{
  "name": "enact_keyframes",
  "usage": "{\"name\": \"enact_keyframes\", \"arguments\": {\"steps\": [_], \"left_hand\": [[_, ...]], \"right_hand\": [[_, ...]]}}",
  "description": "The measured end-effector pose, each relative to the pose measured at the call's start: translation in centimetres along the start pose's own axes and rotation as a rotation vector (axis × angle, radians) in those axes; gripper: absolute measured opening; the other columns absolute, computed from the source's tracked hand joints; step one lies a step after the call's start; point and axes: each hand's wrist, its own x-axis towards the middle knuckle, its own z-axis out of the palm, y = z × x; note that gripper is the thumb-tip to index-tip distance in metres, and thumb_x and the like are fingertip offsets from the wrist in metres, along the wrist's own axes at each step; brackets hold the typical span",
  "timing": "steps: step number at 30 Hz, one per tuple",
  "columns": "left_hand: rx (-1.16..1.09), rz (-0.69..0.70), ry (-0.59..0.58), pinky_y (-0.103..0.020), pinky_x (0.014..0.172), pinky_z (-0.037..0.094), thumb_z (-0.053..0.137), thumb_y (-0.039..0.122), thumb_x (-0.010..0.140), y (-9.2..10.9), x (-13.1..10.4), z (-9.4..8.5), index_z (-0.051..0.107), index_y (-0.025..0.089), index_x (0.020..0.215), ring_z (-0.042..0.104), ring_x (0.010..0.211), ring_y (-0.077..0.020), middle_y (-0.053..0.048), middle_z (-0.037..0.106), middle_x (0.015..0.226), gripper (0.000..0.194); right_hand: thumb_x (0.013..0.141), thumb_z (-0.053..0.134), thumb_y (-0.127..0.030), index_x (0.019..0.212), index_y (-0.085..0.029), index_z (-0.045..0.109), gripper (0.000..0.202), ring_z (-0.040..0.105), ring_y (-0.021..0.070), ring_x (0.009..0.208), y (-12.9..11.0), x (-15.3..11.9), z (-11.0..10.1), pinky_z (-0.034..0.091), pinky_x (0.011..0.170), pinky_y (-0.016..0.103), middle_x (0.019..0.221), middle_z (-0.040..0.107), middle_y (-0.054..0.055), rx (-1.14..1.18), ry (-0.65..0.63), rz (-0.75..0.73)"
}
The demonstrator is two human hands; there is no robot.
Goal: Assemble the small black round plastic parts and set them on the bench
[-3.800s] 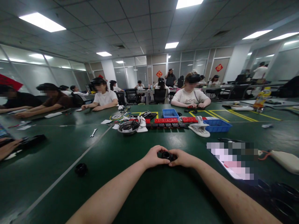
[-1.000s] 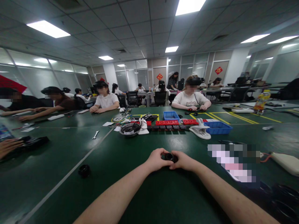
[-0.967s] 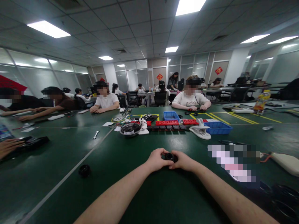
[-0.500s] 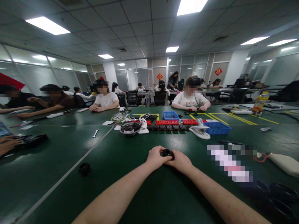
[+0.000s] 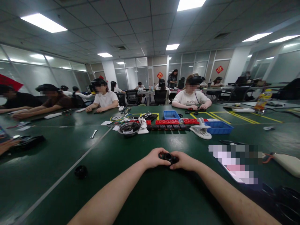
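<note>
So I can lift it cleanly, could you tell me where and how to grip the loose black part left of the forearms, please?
I'd pinch the loose black part across its rounded outer wall, probably from above and its right, with the left hand when free: it looks squat, and the left forearm lies on that side.

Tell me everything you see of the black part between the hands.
The black part is small and dark, with a slight shine like plastic. Its left portion shows a round rim and an opening facing up; more black extends toward the right hand. The left hand grips it from the other side. Fingers hide much of it, so I can't tell whether it is one piece or touches the table.
</note>
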Motion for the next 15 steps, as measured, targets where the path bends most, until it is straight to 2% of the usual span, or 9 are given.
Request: {"name": "enact_keyframes", "arguments": {"steps": [15], "left_hand": [[-0.008,0.005,0.021,-0.024,0.063,0.038,0.068,0.034,0.054,0.16,-0.26,0.21,0.054,0.014,0.095,0.049,0.071,-0.0122,-0.004,0.056,0.086,0.048]], "right_hand": [[0.057,0.065,-0.031,0.086,-0.019,0.058,0.032,0.052,0.0155,0.069,0.44,-0.13,0.24,0.037,0.058,0.023,0.079,0.057,-0.001,-0.031,0.028,0.004]]}}
